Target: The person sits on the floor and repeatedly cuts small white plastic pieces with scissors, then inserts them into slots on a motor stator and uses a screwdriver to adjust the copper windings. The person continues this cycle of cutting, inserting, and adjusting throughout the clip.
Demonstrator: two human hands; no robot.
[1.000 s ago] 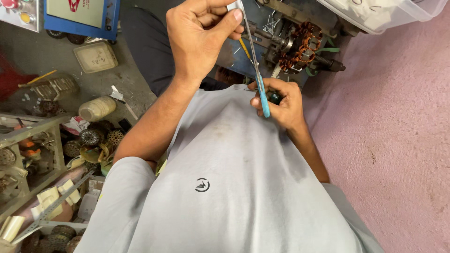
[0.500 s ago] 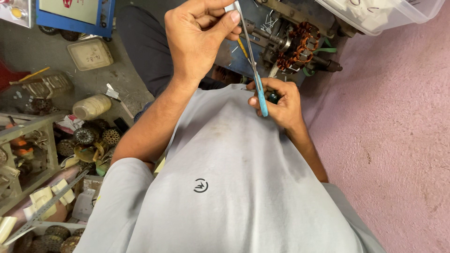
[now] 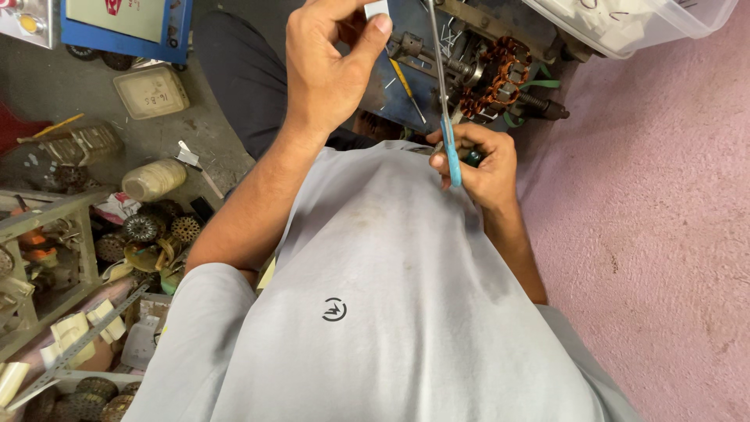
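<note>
My left hand (image 3: 328, 70) is raised in front of my chest and pinches a small pale strip (image 3: 376, 9) between thumb and fingers. My right hand (image 3: 476, 160) rests against my grey shirt and grips blue-handled scissors (image 3: 447, 117), their thin blades pointing up and away from me. The strip sits just left of the blades, and I cannot tell if they touch. Beyond both hands lies a motor stator with copper windings (image 3: 488, 74) on a blue plate (image 3: 391, 94).
A yellow-handled screwdriver (image 3: 406, 84) lies on the plate. A clear plastic bin (image 3: 625, 27) stands at the top right on a pink floor (image 3: 664, 234). To my left are a pale jar (image 3: 152, 180), round motor parts (image 3: 144, 228) and a metal rack (image 3: 47, 258).
The view has shifted slightly. My left hand has lifted the strip a little higher and off to the left of the scissor blades. My right hand keeps its grip on the scissors.
</note>
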